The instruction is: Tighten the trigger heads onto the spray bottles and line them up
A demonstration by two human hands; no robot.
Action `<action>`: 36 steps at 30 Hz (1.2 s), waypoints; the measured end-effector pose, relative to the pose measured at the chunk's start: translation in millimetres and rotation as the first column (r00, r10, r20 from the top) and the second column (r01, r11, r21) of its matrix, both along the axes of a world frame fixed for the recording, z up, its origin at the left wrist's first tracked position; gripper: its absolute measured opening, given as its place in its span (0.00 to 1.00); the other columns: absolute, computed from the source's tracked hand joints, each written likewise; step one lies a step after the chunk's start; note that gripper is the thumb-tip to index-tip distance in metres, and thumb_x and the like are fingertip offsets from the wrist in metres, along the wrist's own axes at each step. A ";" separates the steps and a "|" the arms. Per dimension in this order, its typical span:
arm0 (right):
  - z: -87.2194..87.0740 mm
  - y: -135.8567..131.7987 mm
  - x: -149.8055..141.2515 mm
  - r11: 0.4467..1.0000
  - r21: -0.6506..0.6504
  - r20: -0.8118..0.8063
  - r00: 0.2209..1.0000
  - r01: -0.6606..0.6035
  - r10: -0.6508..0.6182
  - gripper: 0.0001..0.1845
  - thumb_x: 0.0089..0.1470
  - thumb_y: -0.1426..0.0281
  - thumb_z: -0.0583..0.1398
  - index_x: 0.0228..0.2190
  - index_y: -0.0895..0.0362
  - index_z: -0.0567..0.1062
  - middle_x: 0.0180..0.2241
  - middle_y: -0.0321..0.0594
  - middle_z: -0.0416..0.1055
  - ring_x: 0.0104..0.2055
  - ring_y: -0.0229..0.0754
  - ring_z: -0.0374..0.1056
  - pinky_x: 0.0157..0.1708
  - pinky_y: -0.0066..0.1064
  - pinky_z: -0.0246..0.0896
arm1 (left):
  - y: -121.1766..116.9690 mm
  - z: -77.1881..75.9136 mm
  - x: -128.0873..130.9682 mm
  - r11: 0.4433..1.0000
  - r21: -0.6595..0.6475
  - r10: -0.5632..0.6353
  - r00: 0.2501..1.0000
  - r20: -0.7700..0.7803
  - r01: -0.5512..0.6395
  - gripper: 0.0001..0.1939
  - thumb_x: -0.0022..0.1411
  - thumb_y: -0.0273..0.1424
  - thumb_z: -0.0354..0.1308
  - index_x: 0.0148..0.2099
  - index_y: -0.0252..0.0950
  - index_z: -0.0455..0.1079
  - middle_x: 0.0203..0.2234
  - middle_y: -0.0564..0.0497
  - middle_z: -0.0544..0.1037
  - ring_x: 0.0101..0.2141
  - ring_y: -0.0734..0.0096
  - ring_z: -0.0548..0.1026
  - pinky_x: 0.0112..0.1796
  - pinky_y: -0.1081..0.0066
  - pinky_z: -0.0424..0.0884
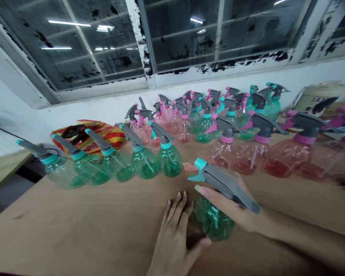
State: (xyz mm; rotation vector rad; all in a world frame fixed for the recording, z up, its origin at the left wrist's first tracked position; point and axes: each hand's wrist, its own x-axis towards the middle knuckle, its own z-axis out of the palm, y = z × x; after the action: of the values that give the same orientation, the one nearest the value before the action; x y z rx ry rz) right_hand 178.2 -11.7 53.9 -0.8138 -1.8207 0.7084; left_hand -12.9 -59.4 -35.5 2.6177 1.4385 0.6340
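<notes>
You had the green spray bottle (212,220) low and right of centre in the frame, over the tabletop (74,218), with your right hand (228,209) closed around its gray sprayer head (224,184), so that grip was clamped on the bottle. The head's long axis ran diagonally, with its teal nozzle (200,164) pointing to the upper left, toward the bottles ahead, and its tail to the lower right. Your left hand (172,241) sat open just left of the bottle, its fingertips against the body. Your hands hid the trigger and much of the base, so whether the bottle rested on the wood was hard to make out. Just ahead stood five green bottles (143,163), with pink bottles (247,159) to the right and a dense cluster of bottles (186,128) behind them, under a paint-flaked window (74,46). A striped red-and-yellow bag (87,136) lay at left, and a cream tub (316,97) stood at upper right.
</notes>
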 end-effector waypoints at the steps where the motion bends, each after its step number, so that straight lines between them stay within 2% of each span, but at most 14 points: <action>1: 0.3 0.0 -0.1 1.000 -0.002 0.001 1.000 0.005 -0.005 0.08 0.58 0.66 0.58 0.36 0.50 0.78 0.25 0.36 0.71 0.31 0.43 0.70 0.37 0.38 0.69 | -0.1 -0.9 -0.3 1.000 0.000 0.000 1.000 0.012 0.000 0.39 0.57 0.41 0.64 0.65 0.32 0.56 0.62 0.35 0.64 0.61 0.44 0.61 0.55 0.40 0.63; 7: 1.3 -0.3 0.0 1.000 0.000 0.001 1.000 -0.021 0.021 0.08 0.58 0.66 0.58 0.38 0.50 0.77 0.28 0.38 0.72 0.33 0.44 0.71 0.40 0.40 0.69 | 0.1 -4.5 -0.7 1.000 0.005 0.005 1.000 0.013 -0.005 0.39 0.57 0.42 0.64 0.65 0.33 0.56 0.61 0.36 0.65 0.62 0.44 0.61 0.55 0.41 0.64; 13: 0.6 -0.4 0.3 0.999 -0.006 -0.062 0.997 -0.042 0.041 0.11 0.56 0.68 0.60 0.42 0.51 0.75 0.40 0.39 0.77 0.42 0.44 0.74 0.45 0.39 0.69 | -0.4 -5.9 -1.2 1.000 0.015 0.008 1.000 0.030 -0.008 0.40 0.57 0.42 0.63 0.66 0.35 0.54 0.61 0.37 0.65 0.61 0.45 0.61 0.56 0.41 0.62; 18: -1.6 0.1 -0.8 1.000 0.014 -0.042 0.999 -0.007 0.008 0.04 0.58 0.68 0.59 0.34 0.52 0.75 0.32 0.36 0.77 0.38 0.42 0.74 0.38 0.33 0.69 | 0.0 -3.3 -0.7 1.000 0.000 0.009 1.000 0.010 -0.009 0.40 0.57 0.43 0.64 0.65 0.33 0.56 0.61 0.35 0.65 0.61 0.44 0.62 0.55 0.40 0.63; 22: -3.2 -0.2 -2.4 0.999 0.024 -0.029 0.999 0.032 -0.031 0.08 0.59 0.65 0.58 0.29 0.53 0.73 0.28 0.35 0.74 0.31 0.39 0.72 0.30 0.31 0.66 | 0.3 0.2 -0.1 1.000 -0.007 0.002 1.000 0.027 -0.002 0.39 0.57 0.41 0.65 0.66 0.35 0.55 0.63 0.37 0.62 0.62 0.45 0.61 0.56 0.41 0.63; 25: -2.6 0.2 -3.0 0.999 0.006 -0.018 0.999 0.042 -0.041 0.09 0.60 0.64 0.58 0.29 0.53 0.72 0.26 0.34 0.72 0.28 0.38 0.69 0.27 0.31 0.64 | 0.2 1.7 0.1 1.000 -0.017 0.000 1.000 0.021 0.000 0.39 0.56 0.40 0.65 0.66 0.35 0.55 0.63 0.36 0.62 0.62 0.46 0.61 0.56 0.41 0.63; 29: -0.2 1.8 -2.1 1.000 -0.003 -0.054 0.999 -0.007 0.007 0.05 0.57 0.65 0.60 0.34 0.52 0.75 0.32 0.36 0.75 0.35 0.41 0.72 0.37 0.34 0.68 | -0.1 -1.1 -0.3 1.000 -0.006 0.003 1.000 0.021 -0.003 0.39 0.57 0.41 0.64 0.66 0.34 0.54 0.63 0.36 0.62 0.62 0.45 0.61 0.56 0.41 0.63; 31: 0.5 2.4 -1.5 1.000 -0.004 -0.074 0.997 -0.017 0.017 0.08 0.55 0.66 0.61 0.38 0.52 0.75 0.36 0.38 0.77 0.39 0.43 0.73 0.42 0.37 0.68 | -0.6 -2.7 -0.4 1.000 0.014 0.004 1.000 0.021 -0.004 0.38 0.58 0.40 0.63 0.66 0.34 0.54 0.62 0.36 0.63 0.62 0.45 0.61 0.56 0.41 0.63; 33: 0.5 2.3 -1.2 1.000 -0.006 -0.070 0.997 -0.021 0.021 0.08 0.56 0.66 0.61 0.39 0.52 0.75 0.36 0.38 0.76 0.39 0.43 0.73 0.43 0.38 0.68 | -1.4 -2.4 -0.3 1.000 0.029 0.004 1.000 0.015 -0.005 0.37 0.59 0.40 0.62 0.66 0.33 0.54 0.62 0.36 0.64 0.62 0.46 0.61 0.56 0.41 0.63; 36: 0.2 1.1 -0.9 1.000 -0.010 -0.050 0.999 -0.022 0.022 0.05 0.57 0.67 0.59 0.36 0.52 0.75 0.31 0.37 0.73 0.34 0.41 0.71 0.42 0.38 0.68 | -2.5 1.3 0.4 1.000 0.026 0.004 1.000 0.010 -0.004 0.36 0.61 0.40 0.61 0.66 0.33 0.54 0.62 0.36 0.64 0.62 0.47 0.61 0.57 0.42 0.63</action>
State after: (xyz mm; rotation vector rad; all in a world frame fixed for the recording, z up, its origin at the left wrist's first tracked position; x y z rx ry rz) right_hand 177.3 -10.6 54.1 -0.7777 -1.7853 0.7466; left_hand -12.4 -62.0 -34.2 2.6283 1.4428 0.6699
